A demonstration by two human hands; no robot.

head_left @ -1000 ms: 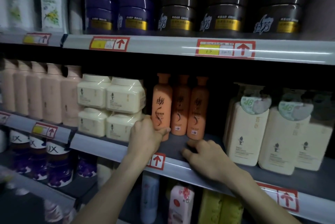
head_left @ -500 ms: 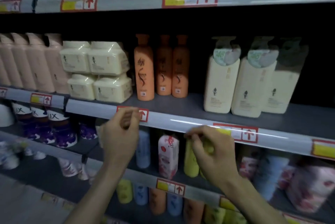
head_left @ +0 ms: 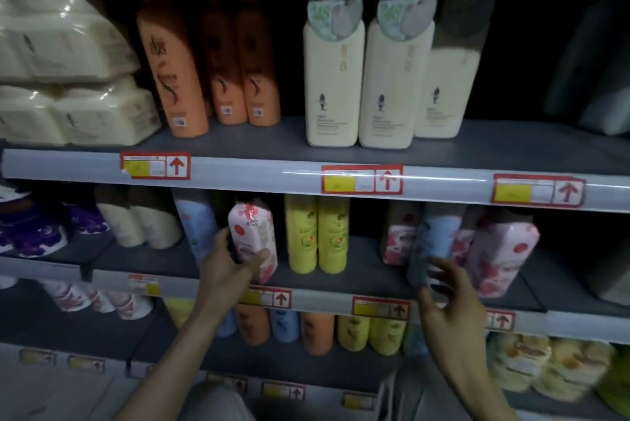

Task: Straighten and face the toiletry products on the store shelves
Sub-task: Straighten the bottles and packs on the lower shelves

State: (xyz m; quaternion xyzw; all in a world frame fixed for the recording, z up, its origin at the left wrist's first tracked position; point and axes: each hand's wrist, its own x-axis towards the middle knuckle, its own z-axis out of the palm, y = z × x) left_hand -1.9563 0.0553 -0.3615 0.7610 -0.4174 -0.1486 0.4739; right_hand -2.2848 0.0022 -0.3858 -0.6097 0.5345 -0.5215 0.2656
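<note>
While the pink wrapped pack (head_left: 254, 240) stands upright at the front of the mid shelf (head_left: 371, 270), just L of two yellow bottles (head_left: 317, 233), the left hand (head_left: 228, 270) grips it low, thumb on front, fingers round the side. Further R, the right hand (head_left: 446, 298) is spread, holding nothing, just by a blue bottle (head_left: 439, 233) & a second pink pack (head_left: 501, 250); contact unclear. Orange bottles (head_left: 177, 80) & cream pump bottles (head_left: 334, 86) stand on the shelf above.

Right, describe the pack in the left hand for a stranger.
Go to the shelf under the cream pump bottles. Left of the two yellow bottles stands a pink floral wrapped pack; unlike the pink packs farther right, the left hand grips it.
</note>
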